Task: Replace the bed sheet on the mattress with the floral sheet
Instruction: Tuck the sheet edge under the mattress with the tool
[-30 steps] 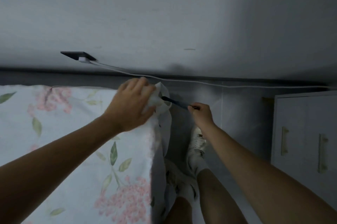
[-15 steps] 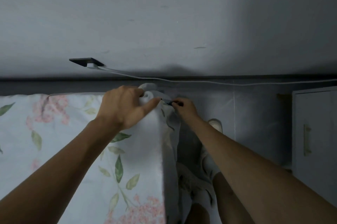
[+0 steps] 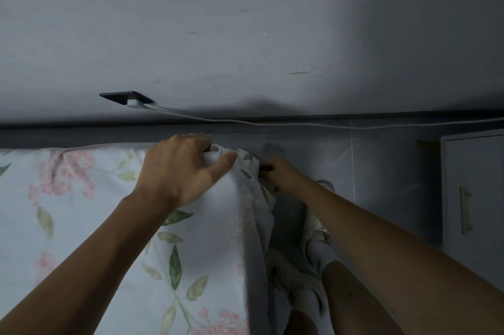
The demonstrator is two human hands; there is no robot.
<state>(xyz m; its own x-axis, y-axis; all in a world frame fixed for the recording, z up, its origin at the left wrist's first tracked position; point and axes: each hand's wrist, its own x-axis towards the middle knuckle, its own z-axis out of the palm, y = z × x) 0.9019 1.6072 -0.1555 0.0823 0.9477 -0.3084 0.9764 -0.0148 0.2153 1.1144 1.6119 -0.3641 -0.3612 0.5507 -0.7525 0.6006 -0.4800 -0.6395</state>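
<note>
1. The floral sheet (image 3: 81,225) is already spread over the mattress, filling the view from 6 to 9 o'clock, and its far right corner sits bunched near the middle, just short of the wall (image 3: 245,21).
2. The left hand (image 3: 180,171) lies on top of that corner, fingers curled over the edge and thumb stretched toward 3 o'clock, gripping a wad of the cloth.
3. The right hand (image 3: 278,174) is just beside it at 3 o'clock, down at the side of the mattress, fingers closed round a small dark thing; it looks like a clip or an elastic strap, but I can't tell which, nor whether cloth is caught in it.
4. My reading: this is the corner-fastening step, late in the job, since the top lies mostly flat.
5. Next, I'd say, the cloth wants pulling taut down over the corner and the dark piece fixing beneath, with the loose fold hanging at 5 o'clock tucked in.
6. A white cable (image 3: 300,124) runs along the wall behind, and a cabinet (image 3: 474,187) stands at 3 o'clock.
</note>
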